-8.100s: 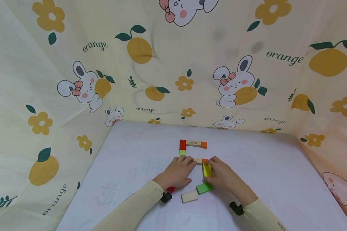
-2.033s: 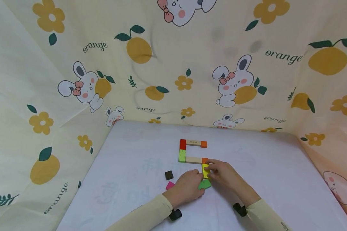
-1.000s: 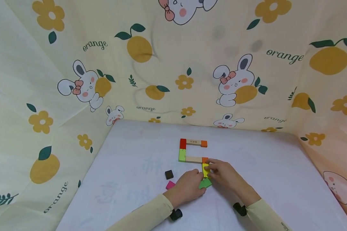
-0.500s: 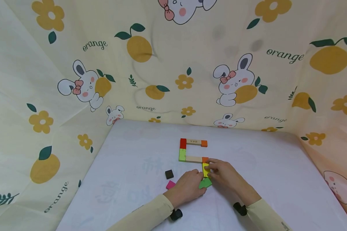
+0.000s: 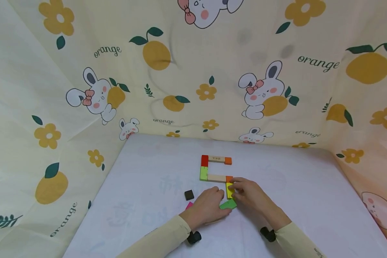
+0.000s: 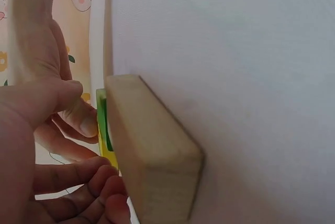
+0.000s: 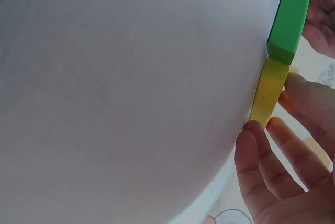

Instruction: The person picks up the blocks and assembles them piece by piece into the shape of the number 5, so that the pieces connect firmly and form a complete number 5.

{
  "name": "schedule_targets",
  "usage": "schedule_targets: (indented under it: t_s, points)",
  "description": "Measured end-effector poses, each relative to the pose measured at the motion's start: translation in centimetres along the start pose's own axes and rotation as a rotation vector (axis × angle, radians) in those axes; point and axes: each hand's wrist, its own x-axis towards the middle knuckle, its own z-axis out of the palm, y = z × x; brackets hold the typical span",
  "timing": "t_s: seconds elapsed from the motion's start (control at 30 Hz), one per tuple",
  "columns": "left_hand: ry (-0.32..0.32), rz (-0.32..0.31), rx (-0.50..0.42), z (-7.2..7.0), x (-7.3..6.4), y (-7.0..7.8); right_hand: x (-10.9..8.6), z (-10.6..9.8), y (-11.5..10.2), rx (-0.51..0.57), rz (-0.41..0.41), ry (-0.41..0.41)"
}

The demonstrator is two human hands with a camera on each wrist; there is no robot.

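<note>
My right hand (image 5: 249, 193) pinches the yellow block (image 5: 230, 191), one fingertip beside the small orange block (image 5: 229, 178). In the right wrist view, that yellow block (image 7: 266, 96) meets the end of the green block (image 7: 292, 20). My left hand (image 5: 208, 206) hovers at the left end of the green block (image 5: 228, 204), thumb and fingers parted around it. A plain wooden block (image 6: 152, 145) lies close to the left hand in the left wrist view; the hand mostly hides it in the head view.
A light-green block (image 5: 204, 173), a red block (image 5: 204, 160), a printed wooden block (image 5: 216, 158) and another plain block (image 5: 216, 178) form a line with corners. A black block (image 5: 189, 195) and a pink block (image 5: 189, 205) lie left of my left hand.
The green block has moved up against the yellow one since the oldest frame. My left hand has just eased back leftward from it, fingers loosening. My right hand stays on the yellow block.
</note>
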Motion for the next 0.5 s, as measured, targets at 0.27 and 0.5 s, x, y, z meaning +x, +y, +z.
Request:
schedule_targets:
  t_s: [0.27,0.5]
  points:
    - [0.0,-0.002,0.002,-0.3,-0.1,-0.1,0.0,0.1,-0.1,0.018,-0.005,0.008]
    - [0.037,0.073,0.015,-1.5,-1.0,-1.0,-1.3,-0.7,-0.6,0.001,-0.02,0.089]
